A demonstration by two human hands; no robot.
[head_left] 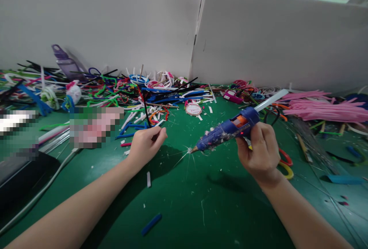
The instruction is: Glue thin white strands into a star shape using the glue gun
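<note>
My right hand (262, 150) is wrapped round the grip of a blue hot glue gun (227, 130). Its nozzle points left and down, just above the green table (184, 203), with thin glue strands trailing from the tip. A white glue stick (271, 99) sticks out of the gun's back. My left hand (146, 142) is closed in a pinch on a thin black pipe cleaner (146, 110) that stands up from the fingers. The two hands are apart, with the nozzle tip between them.
A heap of coloured pipe cleaners and cut strips (120, 92) covers the back of the table. Pink strips (322, 107) lie at the right. White foam boards (258, 38) wall off the back. A purple bottle (65, 62) stands far left. A cable (43, 191) runs along the left.
</note>
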